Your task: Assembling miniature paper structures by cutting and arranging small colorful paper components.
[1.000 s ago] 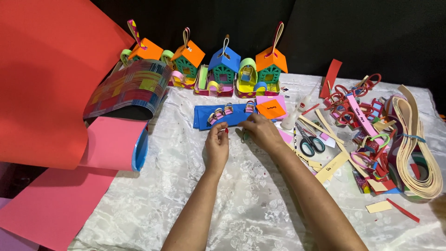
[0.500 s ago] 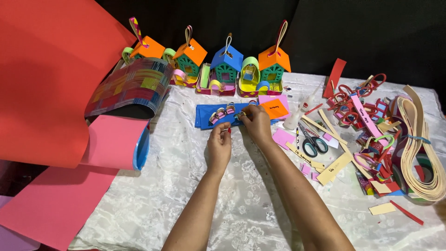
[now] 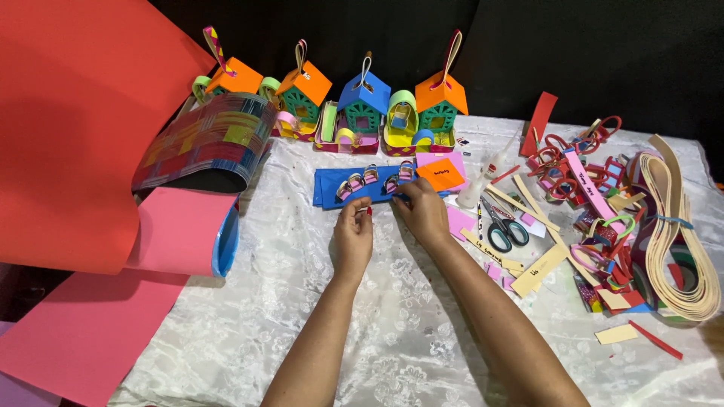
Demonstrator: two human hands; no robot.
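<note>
I had my left hand (image 3: 352, 240) pinched narrow on a small red piece (image 3: 369, 212) at the near edge of the blue sheet (image 3: 332, 188), mid-table. My right hand (image 3: 424, 212) pressed down on that sheet's right end. Four little loops (image 3: 371, 179) already stood on it, and four paper houses (image 3: 362, 109) sat finished at the far edge; loose strips (image 3: 596, 188) waited right.

1. Bright, even light falls from above; the white cloth on the bench (image 3: 392, 332) shines softly without harsh glare.
2. Shadows are short and faint, pooling under the red sheet (image 3: 75, 113) at left.
3. The black backdrop (image 3: 603, 53) stays dark.
4. Focus is sharp throughout, with slight wide-angle bending at the edges.
</note>
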